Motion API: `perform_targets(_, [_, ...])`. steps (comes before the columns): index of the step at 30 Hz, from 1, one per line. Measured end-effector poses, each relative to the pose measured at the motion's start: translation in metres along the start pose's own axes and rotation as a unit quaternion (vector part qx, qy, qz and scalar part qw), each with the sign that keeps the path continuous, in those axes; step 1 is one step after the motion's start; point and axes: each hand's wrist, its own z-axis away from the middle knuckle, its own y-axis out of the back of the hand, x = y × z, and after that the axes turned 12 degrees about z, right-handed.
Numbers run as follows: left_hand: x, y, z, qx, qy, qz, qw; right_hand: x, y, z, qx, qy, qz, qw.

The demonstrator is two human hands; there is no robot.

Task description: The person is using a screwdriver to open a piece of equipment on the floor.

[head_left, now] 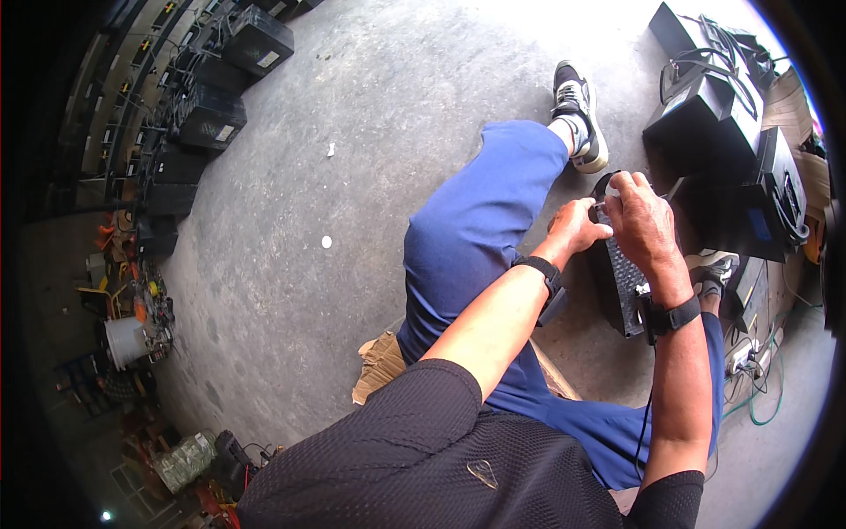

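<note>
Between my legs stands a long black metal case (619,286) with a perforated surface. Both hands are at its far end. My left hand (577,227) has its fingers bent and its thumb stretched toward the case; what lies under its fingertips is hidden. Close beside it, my right hand (641,220) is curled over the end of the case with fingers and thumb drawn together. A small pale piece shows near the right fingertips, too small to name. Each wrist wears a black strap.
Black box-shaped units with coiled cables (709,115) stand at the right. A power strip (742,357) with green wire lies nearer. More black boxes (211,115) line a rack at the far left, with a white bucket (126,342) below. Flattened cardboard (379,366) lies beside my leg.
</note>
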Motion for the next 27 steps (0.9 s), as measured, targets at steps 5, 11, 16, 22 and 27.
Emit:
perform_targets(5, [0.003, 0.002, 0.002, -0.028, -0.006, -0.018, 0.999, 0.012, -0.011, -0.001, 0.117, 0.094, 0.012, 0.989])
perform_targets(11, [0.001, 0.001, 0.0, -0.023, 0.006, -0.016, 1.0, 0.002, 0.0, 0.001, 0.023, 0.015, 0.004, 1.0])
perform_targets(16, [0.002, 0.002, 0.0, -0.033, 0.002, -0.017, 0.999, 0.009, -0.007, 0.0, 0.109, 0.095, 0.04, 0.989])
perform_targets(22, [0.003, 0.004, -0.002, -0.049, 0.024, -0.014, 0.998, 0.008, -0.01, 0.001, 0.09, 0.086, -0.008, 0.992])
perform_targets(27, [0.009, 0.002, 0.002, -0.033, 0.026, -0.034, 0.999, 0.008, -0.005, -0.002, 0.031, 0.033, 0.014, 0.999])
